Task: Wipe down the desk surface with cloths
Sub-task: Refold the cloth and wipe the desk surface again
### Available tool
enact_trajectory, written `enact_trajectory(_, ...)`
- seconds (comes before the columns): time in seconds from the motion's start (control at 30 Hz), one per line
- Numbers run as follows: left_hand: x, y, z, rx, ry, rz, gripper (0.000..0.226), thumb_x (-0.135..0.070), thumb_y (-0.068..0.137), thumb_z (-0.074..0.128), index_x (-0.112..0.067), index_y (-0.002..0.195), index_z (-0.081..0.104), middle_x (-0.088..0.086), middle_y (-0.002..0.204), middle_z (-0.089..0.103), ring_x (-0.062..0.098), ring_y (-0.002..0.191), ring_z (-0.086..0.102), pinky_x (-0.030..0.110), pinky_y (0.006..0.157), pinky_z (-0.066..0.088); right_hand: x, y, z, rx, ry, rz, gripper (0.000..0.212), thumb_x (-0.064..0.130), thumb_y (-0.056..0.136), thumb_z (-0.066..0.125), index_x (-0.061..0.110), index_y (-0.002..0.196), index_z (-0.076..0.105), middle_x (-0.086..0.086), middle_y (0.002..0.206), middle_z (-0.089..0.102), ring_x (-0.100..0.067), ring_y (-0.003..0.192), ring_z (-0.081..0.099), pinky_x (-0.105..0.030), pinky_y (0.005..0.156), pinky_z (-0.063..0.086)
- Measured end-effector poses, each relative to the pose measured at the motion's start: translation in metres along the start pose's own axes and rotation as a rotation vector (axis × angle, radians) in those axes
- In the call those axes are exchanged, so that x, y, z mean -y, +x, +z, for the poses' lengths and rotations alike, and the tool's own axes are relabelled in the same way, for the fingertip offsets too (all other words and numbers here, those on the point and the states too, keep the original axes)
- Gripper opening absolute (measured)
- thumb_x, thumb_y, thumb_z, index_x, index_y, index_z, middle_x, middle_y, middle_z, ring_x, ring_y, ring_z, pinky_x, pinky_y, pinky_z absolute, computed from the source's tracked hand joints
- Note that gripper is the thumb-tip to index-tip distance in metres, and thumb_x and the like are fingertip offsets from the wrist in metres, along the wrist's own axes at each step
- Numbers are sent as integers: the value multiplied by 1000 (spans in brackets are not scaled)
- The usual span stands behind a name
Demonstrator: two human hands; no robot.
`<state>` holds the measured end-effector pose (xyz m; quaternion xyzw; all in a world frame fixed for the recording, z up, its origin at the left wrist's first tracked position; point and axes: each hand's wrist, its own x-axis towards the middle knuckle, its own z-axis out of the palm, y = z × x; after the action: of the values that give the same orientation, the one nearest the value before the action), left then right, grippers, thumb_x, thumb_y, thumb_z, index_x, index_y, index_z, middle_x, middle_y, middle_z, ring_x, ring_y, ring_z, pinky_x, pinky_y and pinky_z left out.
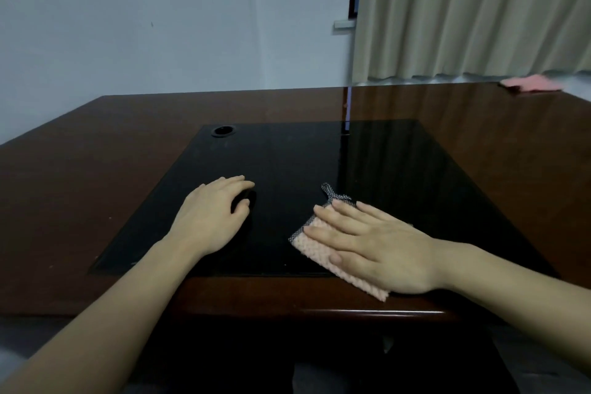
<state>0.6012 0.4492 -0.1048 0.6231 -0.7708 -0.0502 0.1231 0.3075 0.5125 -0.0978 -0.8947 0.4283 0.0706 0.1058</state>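
Dark reddish-brown wood, glossy, across the whole desk [96, 189], with a black glassy inset panel [287, 163] set into the middle and reaching almost to the near edge. Round cable hole [224, 131] at the panel's far left corner. Pink knobbly cloth [323, 253] lying flat at the panel's near right, its near corner spilling over onto the wooden border; a grey mesh backing and a small mesh loop showing at its far edge. Right hand [374, 249] spread palm-down on top of that cloth, fingers straight and slightly splayed, pointing left and away, thumb laid along the near side; pressing, not clutching. Left hand [211, 217] resting on the bare black panel, well apart from the cloth, fingers loosely bent with the tips touching the surface, holding nothing; dark reflection of the fingers just beneath them. Both forearms bare, coming in from the bottom corners. Second pink cloth [531, 85] far off at the desk's far right edge, blurred, touched by neither hand. Pale wall [160, 25] behind the desk on the left, beige pleated curtain [473, 9] on the right, hanging down to the level of the desk's far edge.
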Motion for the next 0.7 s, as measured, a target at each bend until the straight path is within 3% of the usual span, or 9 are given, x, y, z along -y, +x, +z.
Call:
enact_trajectory(0.2,-11,-3,-4,-10,55,36,47,-37,104,47,-37,151,42,-13,161,35,14,152,25,42,124,22,-30,14,-11,-5,-22,102,69,74,85,-4,57,152,-8,20,164,-21,-8,152,-23,-31,123,-14)
enact_trajectory(0.3,-21,-7,-3,-7,-12,34,47,-34,104,48,-36,150,43,-12,160,37,13,151,27,41,123,25,-73,47,-19,-61,-41,270,56,58,105,10,48,157,-6,12,168,-14,-15,155,-13,-37,124,-5)
enact_trajectory(0.47,-26,-11,-2,9,-6,35,46,-33,104,48,-36,149,44,-12,160,37,13,150,28,43,123,26,-107,85,-32,-65,41,479,54,49,109,12,42,160,-3,4,171,-10,-23,157,-10,-47,125,-3)
enact_trajectory(0.7,-26,-21,-5,-1,-17,19,47,-33,103,50,-34,150,44,-12,160,38,13,147,34,40,119,32,-21,33,-11,-66,-19,219,53,50,109,12,45,159,-6,9,168,-16,-17,155,-16,-39,125,-9)
